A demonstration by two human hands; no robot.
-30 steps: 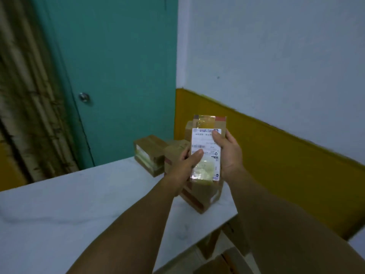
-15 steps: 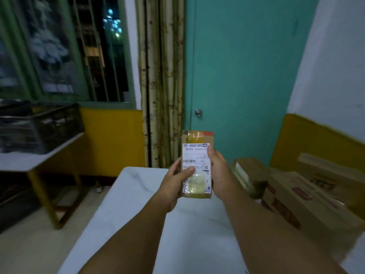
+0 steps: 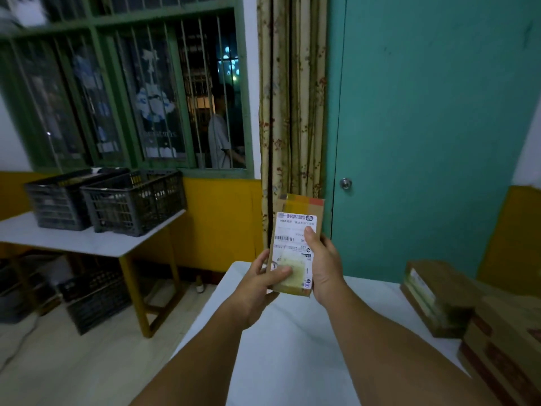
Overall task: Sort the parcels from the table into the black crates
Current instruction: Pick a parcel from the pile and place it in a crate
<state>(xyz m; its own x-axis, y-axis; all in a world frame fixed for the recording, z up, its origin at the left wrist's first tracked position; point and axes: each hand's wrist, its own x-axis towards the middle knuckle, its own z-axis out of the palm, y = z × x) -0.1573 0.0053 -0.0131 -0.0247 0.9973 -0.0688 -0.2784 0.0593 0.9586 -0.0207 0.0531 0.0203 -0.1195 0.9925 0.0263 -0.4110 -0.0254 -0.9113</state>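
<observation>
- A small cardboard parcel (image 3: 295,247) is held upright above the near edge of the white table (image 3: 292,347), clear of its surface.
- The parcel's lower left edge is gripped by the left hand (image 3: 260,284), with the thumb laid across the label (image 3: 294,250).
- The parcel's right side is gripped by the right hand (image 3: 325,268), with the thumb pressed on the label's upper part.
- The label is turned toward the camera; a barcode is printed on it, and its text is too small to be read.
- Two black crates (image 3: 133,200) are set side by side, touching, on a second white table (image 3: 87,240) at the left, below the barred window (image 3: 126,83), well apart from the held parcel.
- More cardboard boxes (image 3: 439,294) are stacked on the near table at the right edge.
- Further dark crates (image 3: 93,297) are stored on the floor under the second table.
- A teal door (image 3: 424,127) and a patterned curtain (image 3: 292,98) are located behind the parcel.
</observation>
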